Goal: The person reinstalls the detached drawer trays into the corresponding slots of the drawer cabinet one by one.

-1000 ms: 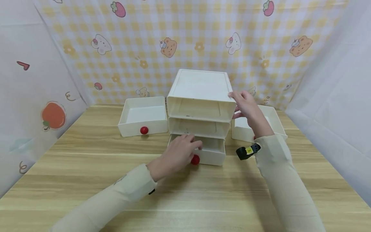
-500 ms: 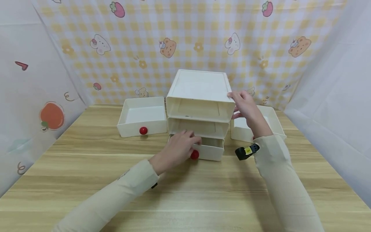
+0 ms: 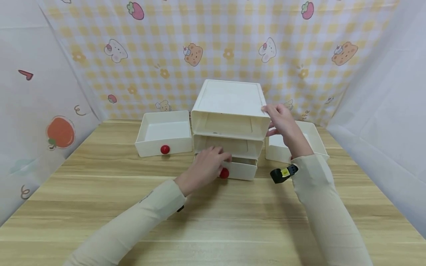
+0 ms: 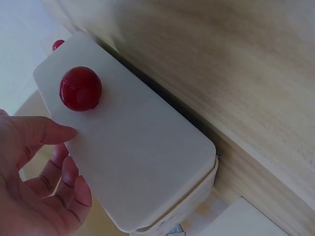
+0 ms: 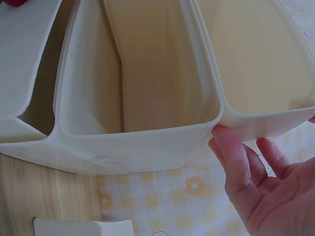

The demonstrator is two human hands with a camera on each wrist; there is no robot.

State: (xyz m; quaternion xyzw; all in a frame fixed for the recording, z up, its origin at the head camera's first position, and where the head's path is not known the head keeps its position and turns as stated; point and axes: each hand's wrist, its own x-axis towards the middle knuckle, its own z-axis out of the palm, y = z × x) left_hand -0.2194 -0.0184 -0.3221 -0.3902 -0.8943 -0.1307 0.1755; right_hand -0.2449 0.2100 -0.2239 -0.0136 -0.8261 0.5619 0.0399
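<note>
A white three-tier drawer cabinet stands at the middle of the table. Its two upper compartments hold no drawers, and a white drawer with a round red knob sits mostly inside the lowest one. My left hand pinches the top edge of that drawer's front; the left wrist view shows the thumb against the panel, other fingers curled behind it. At the cabinet's upper right side, my right hand grips the top tier, its fingertips on the top edge and side wall.
Left of the cabinet lies a loose white drawer with a red knob. Another white drawer lies to the right, partly behind the right hand. A patterned curtain hangs behind the wooden table.
The lowest drawer has slid further back into the cabinet, with my left hand moving along on its front edge. The right hand stays at the cabinet's side.
</note>
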